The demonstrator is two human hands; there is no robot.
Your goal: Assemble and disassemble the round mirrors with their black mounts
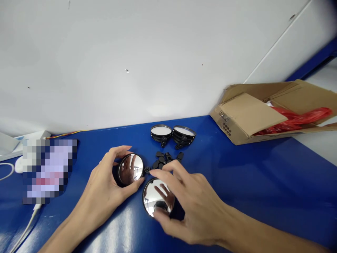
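My left hand [105,179] curls around the rim of a small round mirror [131,169] with a black frame, its thumb at the near edge and fingers at the far edge. A black ring-shaped joint [147,169] sticks out on that mirror's right side. My right hand [192,200] spans a second round mirror [158,196], the thumb on its near rim and the index finger by its far rim. Both mirror faces point up and reflect fingers. Just beyond my right fingers lies a pile of small black plastic parts [162,160], partly hidden by that hand.
Two short stacks of round mirrors, a left stack [161,131] and a right stack [184,131], stand near the wall [137,70]. An open cardboard box [231,123] with red plastic [302,117] sits right. A blurred phone [50,168] with a white cable [28,225] lies left on the blue table [244,182].
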